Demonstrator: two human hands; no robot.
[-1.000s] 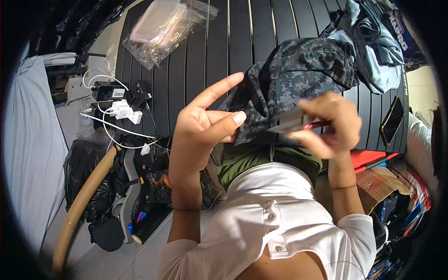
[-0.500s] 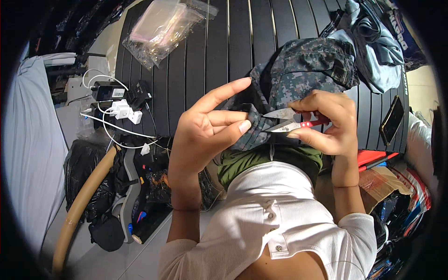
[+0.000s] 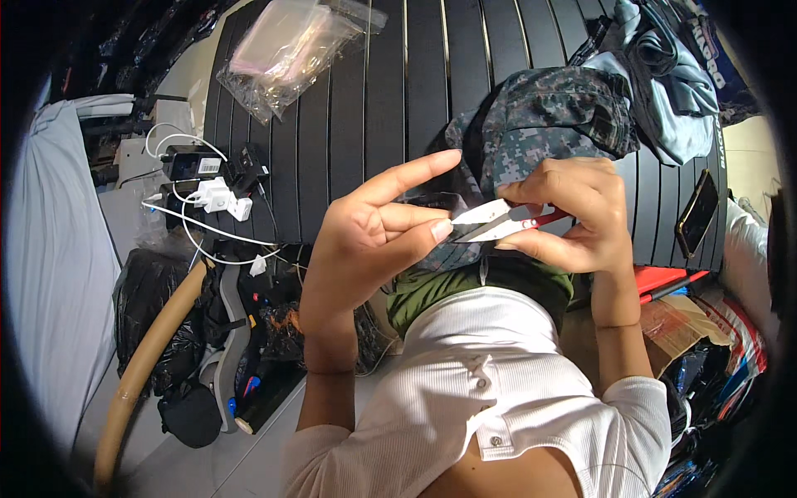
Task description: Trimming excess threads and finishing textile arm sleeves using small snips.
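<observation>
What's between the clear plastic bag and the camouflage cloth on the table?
In the head view, only bare black slats of the table lie between the clear plastic bag and the camouflage cloth.

Clear plastic bag (image 3: 286, 46) on black slatted table (image 3: 357, 124); dark phone (image 3: 696, 213) at right edge; white chargers (image 3: 217, 197) left.
</observation>
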